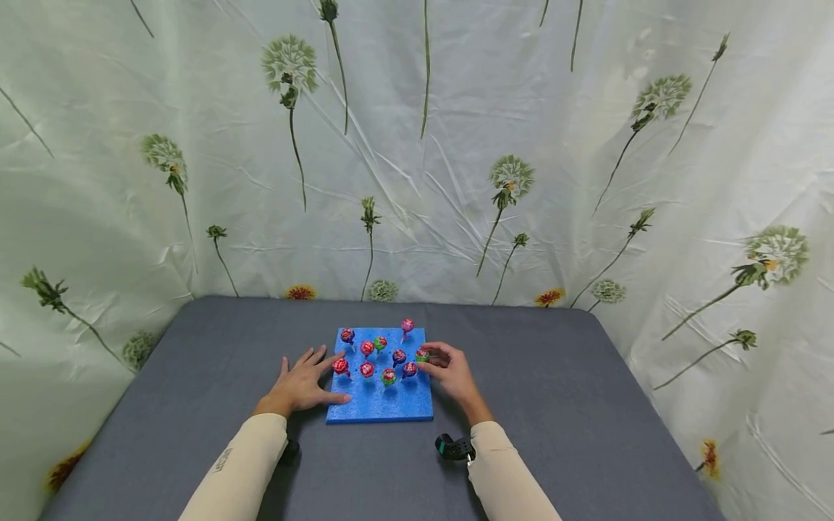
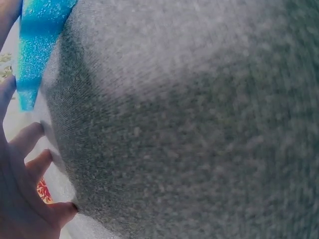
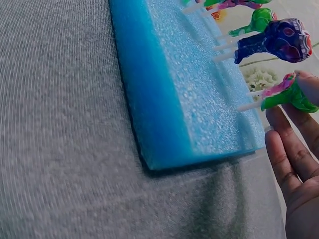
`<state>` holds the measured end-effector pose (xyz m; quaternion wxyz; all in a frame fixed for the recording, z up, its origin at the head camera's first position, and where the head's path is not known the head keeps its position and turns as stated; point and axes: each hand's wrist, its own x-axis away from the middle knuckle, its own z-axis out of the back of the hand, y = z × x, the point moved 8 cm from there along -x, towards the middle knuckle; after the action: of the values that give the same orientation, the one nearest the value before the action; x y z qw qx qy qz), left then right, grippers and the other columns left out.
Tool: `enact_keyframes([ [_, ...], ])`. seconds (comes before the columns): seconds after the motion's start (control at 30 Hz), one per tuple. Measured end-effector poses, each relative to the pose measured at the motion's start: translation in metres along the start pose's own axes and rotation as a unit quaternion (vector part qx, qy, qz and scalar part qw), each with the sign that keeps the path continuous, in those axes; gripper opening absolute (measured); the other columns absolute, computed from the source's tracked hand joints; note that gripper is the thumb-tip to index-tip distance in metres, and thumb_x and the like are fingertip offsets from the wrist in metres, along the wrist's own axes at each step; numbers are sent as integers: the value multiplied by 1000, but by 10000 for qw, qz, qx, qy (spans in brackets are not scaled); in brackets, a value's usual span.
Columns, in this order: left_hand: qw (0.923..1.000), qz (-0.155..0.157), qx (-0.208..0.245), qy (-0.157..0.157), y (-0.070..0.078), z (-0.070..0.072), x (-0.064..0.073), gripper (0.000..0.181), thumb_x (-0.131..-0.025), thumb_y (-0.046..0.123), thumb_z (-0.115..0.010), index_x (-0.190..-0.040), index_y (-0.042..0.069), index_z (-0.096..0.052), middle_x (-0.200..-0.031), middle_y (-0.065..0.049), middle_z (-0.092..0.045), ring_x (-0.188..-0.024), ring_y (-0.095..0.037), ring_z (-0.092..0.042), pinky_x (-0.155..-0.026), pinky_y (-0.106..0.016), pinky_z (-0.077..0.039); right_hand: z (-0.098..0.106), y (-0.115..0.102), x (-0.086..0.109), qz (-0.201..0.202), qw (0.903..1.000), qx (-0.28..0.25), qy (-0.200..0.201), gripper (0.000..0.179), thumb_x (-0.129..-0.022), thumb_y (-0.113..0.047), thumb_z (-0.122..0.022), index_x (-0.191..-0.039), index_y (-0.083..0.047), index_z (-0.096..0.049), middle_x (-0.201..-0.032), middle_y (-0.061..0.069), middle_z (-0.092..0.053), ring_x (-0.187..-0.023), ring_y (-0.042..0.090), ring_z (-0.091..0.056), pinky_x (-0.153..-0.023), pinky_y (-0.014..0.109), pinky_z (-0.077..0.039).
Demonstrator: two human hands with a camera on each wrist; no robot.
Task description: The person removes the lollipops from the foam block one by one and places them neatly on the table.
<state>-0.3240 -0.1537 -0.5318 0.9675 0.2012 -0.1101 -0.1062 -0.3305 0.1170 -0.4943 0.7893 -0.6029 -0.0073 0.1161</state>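
A blue foam board [image 1: 391, 407] lies flat on the table, with several wrapped lollipops standing in it on white sticks. My right hand [image 1: 455, 375] is at the board's right edge and pinches the head of a green lollipop [image 3: 294, 97] between thumb and fingers; its stick meets the foam in the right wrist view. Close by stands a dark blue lollipop [image 3: 286, 41]. On the left edge rests my left hand [image 1: 302, 385], fingers spread, thumb on the foam near the front corner and fingertips beside a red lollipop [image 1: 341, 366]. A pink lollipop [image 1: 407, 325] stands at the back right.
The grey table [image 1: 547, 405] runs out to both sides of the board. A pale curtain [image 1: 404, 159] printed with dandelions hangs behind it. A black strap [image 1: 454, 446] sits by the right wrist, and beige sleeves [image 1: 237, 463] cover both forearms.
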Motion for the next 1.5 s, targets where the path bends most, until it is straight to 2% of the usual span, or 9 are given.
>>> enact_keyframes([
  [0.1,10000,38,17,-25,0,-1,1,104,-67,77,-66,-149,20,-38,-154,-25,-25,-142,-47,-14,-104,-74,4,-2,3,1,-33,9999,75,130,34,-87,0,-69,-119,7,-61,-114,20,-65,-101,32,-63,-83,32,-54],
  [0.23,10000,50,-4,19,0,0,2,104,-66,77,-67,-149,21,-39,-154,-24,-26,-142,-46,-15,-104,-74,3,-2,4,2,-14,9997,27,262,35,-86,0,-70,-120,6,-60,-115,19,-65,-102,31,-63,-86,33,-53],
  [0.47,9999,89,-60,44,0,1,0,105,-64,78,-67,-148,22,-40,-154,-24,-28,-142,-46,-16,-105,-74,1,-3,-29,14,341,9989,152,296,31,-86,5,-68,-114,13,-58,-110,27,-64,-100,39,-62,-82,34,-54],
  [0.63,9999,85,-73,1,-1,0,-1,105,-65,79,-66,-149,23,-38,-154,-23,-27,-142,-46,-16,-105,-74,2,-3,-17,10,417,9962,515,558,29,-86,2,-69,-114,8,-62,-109,23,-65,-98,37,-62,-83,40,-53],
  [0.8,9999,103,-121,-40,-1,0,-1,104,-65,79,-65,-149,24,-38,-154,-23,-27,-142,-45,-17,-105,-74,2,-4,-2,6,436,9955,519,664,30,-86,-3,-71,-114,2,-63,-111,17,-66,-97,31,-63,-85,39,-53],
  [0.93,9999,117,-89,-61,0,1,0,103,-65,78,-66,-149,24,-38,-154,-23,-27,-143,-45,-16,-105,-74,1,-2,-3,7,594,9941,539,729,27,-86,-5,-72,-111,0,-65,-109,15,-67,-97,30,-63,-86,43,-53],
  [1.13,9999,94,0,-44,3,2,1,103,-65,77,-67,-149,23,-39,-154,-23,-26,-143,-45,-15,-105,-73,2,0,-5,8,589,9912,845,831,27,-84,-5,-74,-110,-5,-67,-108,11,-68,-97,26,-63,-86,45,-53],
  [1.33,10000,55,-10,8,3,3,2,103,-66,76,-68,-149,22,-39,-154,-24,-26,-143,-45,-16,-105,-74,2,-1,-8,7,776,9875,1085,842,26,-84,-7,-74,-109,-5,-68,-105,9,-69,-94,26,-64,-82,43,-54],
  [1.5,10000,51,-32,-44,3,3,3,103,-66,75,-68,-149,22,-38,-154,-24,-27,-142,-45,-17,-104,-74,1,0,-11,8,973,9842,1206,857,25,-85,-6,-73,-109,-5,-69,-103,10,-70,-92,26,-64,-81,46,-54],
])
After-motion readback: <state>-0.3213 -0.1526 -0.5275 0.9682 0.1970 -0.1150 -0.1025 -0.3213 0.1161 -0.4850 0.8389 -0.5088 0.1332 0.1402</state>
